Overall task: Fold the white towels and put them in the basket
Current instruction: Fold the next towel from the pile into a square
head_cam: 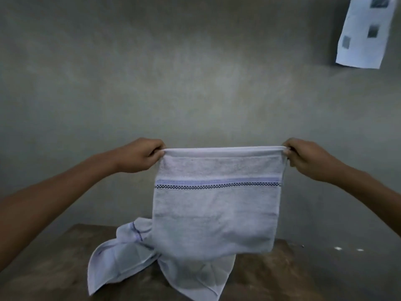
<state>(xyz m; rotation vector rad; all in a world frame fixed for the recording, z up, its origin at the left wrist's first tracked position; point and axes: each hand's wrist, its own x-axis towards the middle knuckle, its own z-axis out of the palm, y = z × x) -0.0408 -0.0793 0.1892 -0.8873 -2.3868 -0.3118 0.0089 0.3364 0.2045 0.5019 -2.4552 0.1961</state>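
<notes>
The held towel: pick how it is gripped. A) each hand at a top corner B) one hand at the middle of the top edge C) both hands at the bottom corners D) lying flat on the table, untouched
A: the left hand and right hand each keep a grip on a top corner of the white towel, which hangs stretched between them above the table.

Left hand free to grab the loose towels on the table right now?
Probably not yet. The left hand and right hand each pinch a top corner of the held towel, which hangs in front of the crumpled towels on the table.
</notes>
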